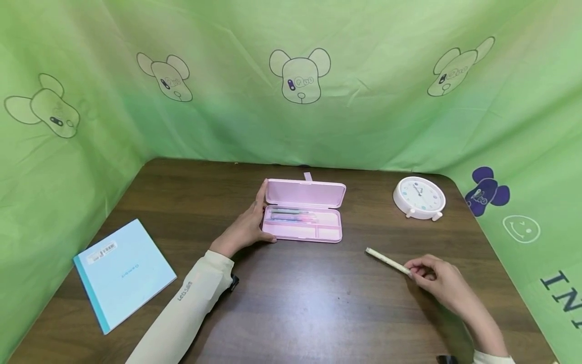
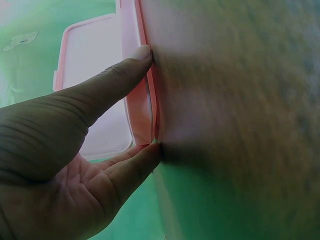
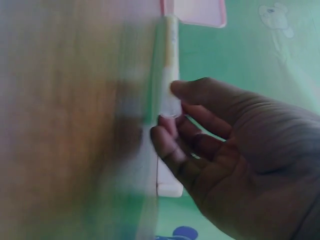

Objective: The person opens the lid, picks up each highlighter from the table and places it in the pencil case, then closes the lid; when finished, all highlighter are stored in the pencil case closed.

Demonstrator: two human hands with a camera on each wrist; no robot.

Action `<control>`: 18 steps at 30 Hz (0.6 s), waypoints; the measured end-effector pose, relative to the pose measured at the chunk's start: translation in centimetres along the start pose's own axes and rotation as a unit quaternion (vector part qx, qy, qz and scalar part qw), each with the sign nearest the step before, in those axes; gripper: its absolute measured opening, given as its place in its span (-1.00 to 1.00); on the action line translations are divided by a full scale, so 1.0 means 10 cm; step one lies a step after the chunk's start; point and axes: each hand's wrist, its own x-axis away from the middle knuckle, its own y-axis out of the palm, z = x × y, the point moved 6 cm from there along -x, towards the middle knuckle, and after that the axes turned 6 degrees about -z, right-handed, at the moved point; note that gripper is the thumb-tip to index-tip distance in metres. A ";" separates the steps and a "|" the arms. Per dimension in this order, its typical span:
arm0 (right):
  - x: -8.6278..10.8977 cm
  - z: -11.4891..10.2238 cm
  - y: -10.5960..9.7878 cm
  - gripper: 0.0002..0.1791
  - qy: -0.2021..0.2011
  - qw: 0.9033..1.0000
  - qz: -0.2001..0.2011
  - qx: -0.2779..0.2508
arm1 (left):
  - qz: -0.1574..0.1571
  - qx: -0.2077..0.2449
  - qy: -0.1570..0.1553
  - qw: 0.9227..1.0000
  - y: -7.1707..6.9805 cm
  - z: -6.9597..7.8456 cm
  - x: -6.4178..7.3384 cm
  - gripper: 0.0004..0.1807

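A pink pencil case (image 1: 302, 231) lies on the table with its lid (image 1: 305, 194) raised at the back. Several pens (image 1: 288, 216) rest in its rear compartment. My left hand (image 1: 245, 225) grips the case's left end, the thumb at the front corner and the other fingers toward the lid side. In the left wrist view, the thumb (image 2: 112, 87) lies along the case's side. Right of the case, my right hand (image 1: 438, 279) pinches a pale yellow pen (image 1: 386, 260) by its near end. Its far end points up-left toward the case, also in the right wrist view.
A light blue notebook (image 1: 129, 273) lies at the table's left side. At the back right sits a white round clock (image 1: 419, 197), face up. Green printed cloth (image 1: 300, 131) hangs along the table's back and sides.
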 end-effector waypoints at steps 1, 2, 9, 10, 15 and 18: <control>-0.05 -0.01 -0.01 -0.77 -0.005 1.000 0.003 0.002 | 0.001 0.000 0.000 1.000 0.00 0.00 0.00 0.66; -0.11 -0.02 -0.01 -0.77 -0.008 1.000 0.004 0.001 | 0.001 -0.001 -0.001 1.000 0.00 0.00 0.00 0.66; -0.66 -0.22 0.09 -0.79 -0.046 0.999 0.008 -0.007 | 0.000 0.006 -0.008 1.000 0.01 -0.05 0.01 0.66; -0.74 -0.25 0.12 -0.80 -0.049 0.999 0.005 -0.010 | 0.001 0.006 -0.008 1.000 0.01 -0.05 0.01 0.66; -1.08 -0.43 0.29 -0.82 -0.047 0.998 -0.019 -0.038 | 0.001 0.005 -0.007 1.000 0.00 -0.03 0.01 0.66; -1.25 -0.52 0.38 -0.81 -0.044 0.997 -0.033 -0.050 | 0.006 0.006 0.002 1.000 0.03 -0.09 -0.05 0.70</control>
